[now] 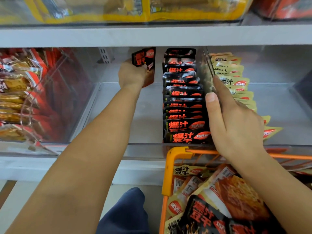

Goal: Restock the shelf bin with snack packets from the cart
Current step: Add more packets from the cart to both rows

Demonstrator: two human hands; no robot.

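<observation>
My left hand (132,75) reaches deep into the clear shelf bin (145,150) and grips a black snack packet (145,62) with red lettering, held upright near the back. A row of the same black packets (183,102) stands along the bin's right side. My right hand (233,122) rests on the clear divider (209,65) at the right of that row, thumb against the packets, fingers straight. The orange cart (175,155) at the lower right holds loose black and yellow packets (211,200).
Yellow packets (236,80) fill the compartment right of the divider. A clear bin of red and gold packets (30,98) stands at the left. The upper shelf edge (152,35) hangs close above. The bin's left half has bare floor.
</observation>
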